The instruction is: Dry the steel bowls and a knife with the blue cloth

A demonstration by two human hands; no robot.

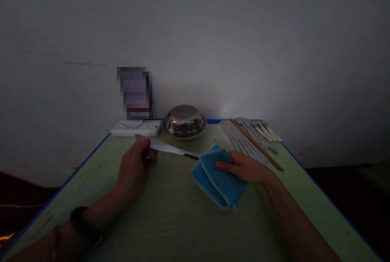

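My left hand (135, 164) pinches the blade end of a knife (166, 147) that lies across the middle of the green table (170, 221). The knife's dark handle end disappears into a folded blue cloth (215, 178). My right hand (245, 167) is closed on that cloth, fingers on top of it, wrapped round the knife's handle end. A dark band sits on my left wrist.
An upturned steel bowl (185, 122) stands at the back by the wall. A white flat tray (135, 128) lies to its left, with a blurred box behind it. Several knives, spoons (258, 130) and a wooden chopstick (257, 145) lie at the back right. The table has blue edges.
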